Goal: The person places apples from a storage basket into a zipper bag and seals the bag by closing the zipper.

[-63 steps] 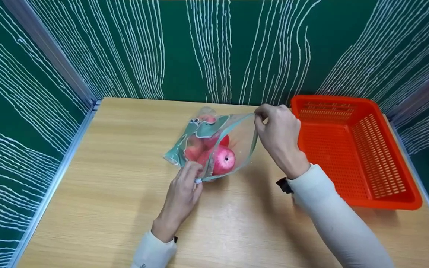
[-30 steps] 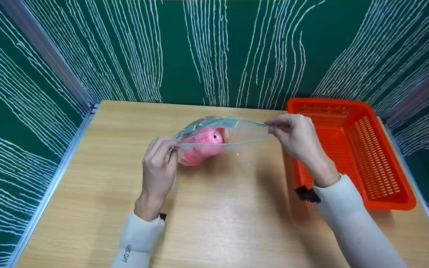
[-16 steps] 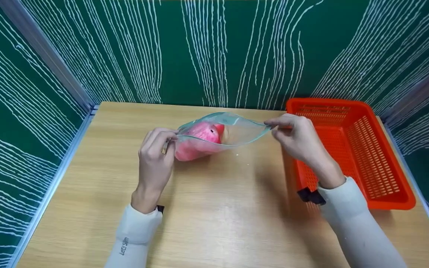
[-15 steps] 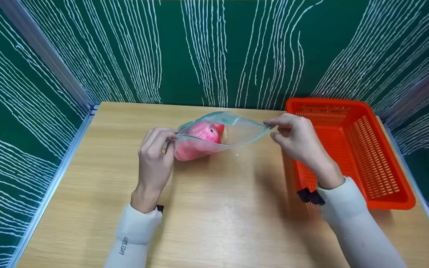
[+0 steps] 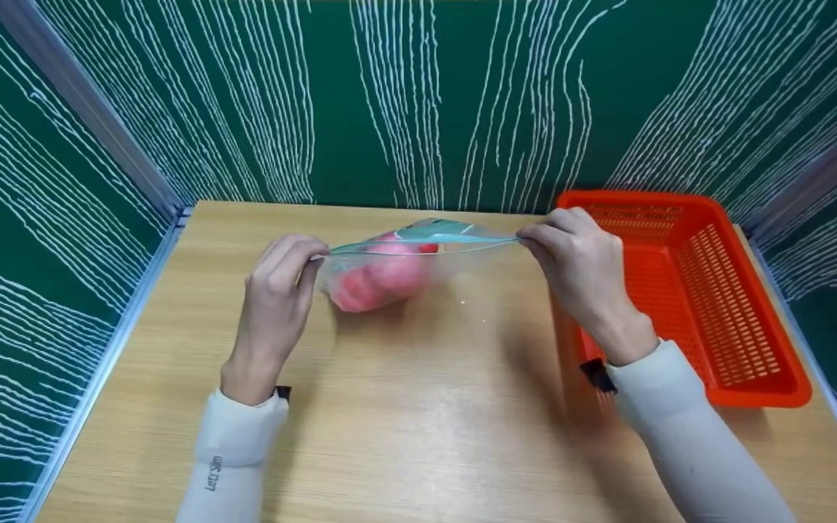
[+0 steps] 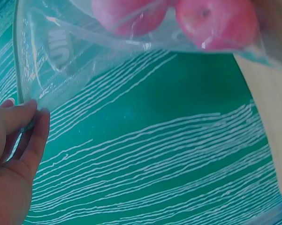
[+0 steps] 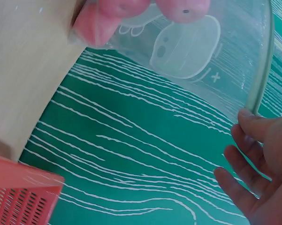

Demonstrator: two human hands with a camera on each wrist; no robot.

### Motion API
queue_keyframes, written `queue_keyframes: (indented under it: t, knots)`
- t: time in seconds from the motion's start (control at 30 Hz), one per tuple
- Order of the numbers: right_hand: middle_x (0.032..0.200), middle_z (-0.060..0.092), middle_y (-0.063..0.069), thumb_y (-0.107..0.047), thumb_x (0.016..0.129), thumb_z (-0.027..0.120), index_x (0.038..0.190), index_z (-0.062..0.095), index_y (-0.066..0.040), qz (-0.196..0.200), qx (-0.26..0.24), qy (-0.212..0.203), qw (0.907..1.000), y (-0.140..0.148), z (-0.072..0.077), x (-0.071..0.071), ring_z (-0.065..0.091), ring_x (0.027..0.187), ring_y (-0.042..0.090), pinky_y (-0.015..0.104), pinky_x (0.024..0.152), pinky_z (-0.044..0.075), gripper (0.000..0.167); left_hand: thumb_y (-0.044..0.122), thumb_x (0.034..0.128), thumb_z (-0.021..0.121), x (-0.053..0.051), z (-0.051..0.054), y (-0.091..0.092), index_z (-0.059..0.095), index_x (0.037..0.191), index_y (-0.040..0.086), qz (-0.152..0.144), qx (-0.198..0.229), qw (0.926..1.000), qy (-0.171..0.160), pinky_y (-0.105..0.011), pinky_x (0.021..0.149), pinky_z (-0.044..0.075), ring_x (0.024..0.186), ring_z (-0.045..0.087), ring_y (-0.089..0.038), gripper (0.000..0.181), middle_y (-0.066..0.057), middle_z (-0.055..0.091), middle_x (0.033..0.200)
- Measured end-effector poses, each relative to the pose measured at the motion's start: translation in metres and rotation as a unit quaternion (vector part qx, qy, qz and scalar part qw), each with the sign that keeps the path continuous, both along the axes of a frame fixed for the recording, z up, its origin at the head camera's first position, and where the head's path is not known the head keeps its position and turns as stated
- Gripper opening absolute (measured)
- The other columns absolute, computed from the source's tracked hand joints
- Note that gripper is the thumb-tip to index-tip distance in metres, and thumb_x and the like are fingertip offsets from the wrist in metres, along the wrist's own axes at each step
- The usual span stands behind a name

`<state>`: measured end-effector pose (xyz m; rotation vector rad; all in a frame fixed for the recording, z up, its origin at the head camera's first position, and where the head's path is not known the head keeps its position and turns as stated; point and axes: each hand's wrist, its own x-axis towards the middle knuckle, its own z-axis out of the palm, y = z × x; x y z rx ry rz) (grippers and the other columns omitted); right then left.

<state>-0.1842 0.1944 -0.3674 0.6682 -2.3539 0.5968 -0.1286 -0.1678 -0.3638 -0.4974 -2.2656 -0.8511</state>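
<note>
A clear zip bag (image 5: 455,231) with green print hangs stretched between both hands, its mouth drawn into a narrow slit. Several red-pink apples (image 5: 393,272) bulge at its left and lower part. My left hand (image 5: 273,301) pinches the left corner of the mouth between thumb and fingers. At the opposite corner my right hand (image 5: 582,272) pinches the zip edge. In the left wrist view, apples (image 6: 216,21) show through the film above the left hand (image 6: 14,154). The right wrist view shows the right hand (image 7: 267,159) with thumb and index at the edge.
A red-orange plastic basket (image 5: 745,312) with slotted walls stands at the right of the wooden table (image 5: 418,436), close by the right hand. Green walls (image 5: 462,102) with white wavy lines enclose the back and sides.
The left hand shifted from the bag's lower edge to its left corner and moved outward. The right hand moved rightward. The mouth, wide before, is now pulled nearly flat.
</note>
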Motion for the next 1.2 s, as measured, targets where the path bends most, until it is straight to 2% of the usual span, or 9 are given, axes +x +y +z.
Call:
queue_keyframes:
  t: [0.17, 0.3, 0.47, 0.63, 0.77, 0.93, 1.03, 1.2]
  knots:
    - [0.095, 0.075, 0.015, -0.008, 0.093, 0.08, 0.106, 0.084, -0.006, 0.009, 0.009, 0.046, 0.9989, -0.002, 0.004, 0.0, 0.065, 0.086, 0.031, 0.044, 0.07, 0.064, 0.014, -0.005, 0.0996, 0.066, 0.001, 0.006, -0.004, 0.072, 0.116, -0.002, 0.012, -0.03, 0.9994, -0.01, -0.044, 0.102, 0.06, 0.107, 0.068, -0.031, 0.018, -0.016, 0.072, 0.112]
    - [0.093, 0.075, 0.015, -0.008, 0.093, 0.079, 0.106, 0.083, -0.005, 0.01, 0.017, 0.066, 0.9976, -0.004, 0.01, 0.002, 0.065, 0.085, 0.032, 0.044, 0.07, 0.064, 0.014, -0.004, 0.0997, 0.066, 0.0, 0.007, -0.005, 0.069, 0.117, -0.004, 0.026, -0.034, 0.9989, 0.021, -0.045, 0.099, 0.061, 0.104, 0.069, -0.033, 0.018, -0.018, 0.073, 0.111]
    - [0.091, 0.074, 0.016, -0.01, 0.095, 0.077, 0.103, 0.083, -0.004, 0.012, 0.02, 0.088, 0.9959, -0.006, 0.019, 0.004, 0.066, 0.085, 0.033, 0.046, 0.073, 0.064, 0.012, -0.001, 0.1002, 0.066, -0.004, 0.012, -0.006, 0.069, 0.112, -0.003, 0.04, -0.02, 0.9973, 0.058, -0.044, 0.093, 0.062, 0.098, 0.068, -0.033, 0.012, -0.018, 0.073, 0.104]
    - [0.09, 0.074, 0.015, -0.005, 0.094, 0.078, 0.099, 0.084, -0.005, 0.017, -0.016, 0.102, 0.9945, -0.009, 0.026, 0.005, 0.065, 0.084, 0.034, 0.049, 0.069, 0.063, 0.008, 0.0, 0.1009, 0.066, -0.005, 0.019, -0.006, 0.07, 0.109, -0.004, 0.047, -0.02, 0.9973, 0.053, -0.044, 0.092, 0.062, 0.096, 0.067, -0.033, 0.01, -0.017, 0.073, 0.103]
    - [0.089, 0.075, 0.014, -0.003, 0.093, 0.079, 0.098, 0.084, -0.006, 0.017, -0.034, 0.113, 0.9929, -0.01, 0.03, 0.005, 0.066, 0.084, 0.034, 0.052, 0.067, 0.061, 0.008, -0.002, 0.1006, 0.066, -0.004, 0.024, -0.006, 0.07, 0.111, -0.004, 0.056, -0.052, 0.9957, 0.052, -0.043, 0.095, 0.062, 0.097, 0.066, -0.033, 0.012, -0.018, 0.071, 0.104]
    - [0.093, 0.076, 0.015, -0.006, 0.093, 0.08, 0.101, 0.085, -0.006, 0.016, -0.039, 0.116, 0.9923, -0.008, 0.036, 0.006, 0.066, 0.085, 0.034, 0.054, 0.072, 0.063, 0.01, -0.007, 0.0991, 0.066, -0.003, 0.033, -0.004, 0.069, 0.116, -0.004, 0.068, -0.098, 0.9907, 0.066, -0.043, 0.096, 0.062, 0.099, 0.066, -0.034, 0.017, -0.019, 0.07, 0.107]
    - [0.095, 0.077, 0.016, -0.007, 0.094, 0.079, 0.103, 0.084, -0.006, 0.014, -0.042, 0.116, 0.9922, -0.006, 0.039, 0.006, 0.067, 0.086, 0.034, 0.055, 0.075, 0.064, 0.01, -0.007, 0.0983, 0.067, -0.003, 0.038, -0.003, 0.069, 0.116, -0.004, 0.069, -0.102, 0.9903, 0.064, -0.043, 0.098, 0.061, 0.101, 0.067, -0.034, 0.018, -0.018, 0.07, 0.108]
    - [0.094, 0.076, 0.016, -0.007, 0.096, 0.077, 0.103, 0.084, -0.006, 0.012, -0.044, 0.123, 0.9913, -0.003, 0.044, 0.006, 0.066, 0.085, 0.034, 0.054, 0.074, 0.064, 0.011, 0.001, 0.1011, 0.066, -0.004, 0.046, -0.003, 0.069, 0.116, -0.003, 0.063, -0.086, 0.9931, 0.05, -0.042, 0.101, 0.06, 0.103, 0.066, -0.032, 0.016, -0.017, 0.07, 0.108]
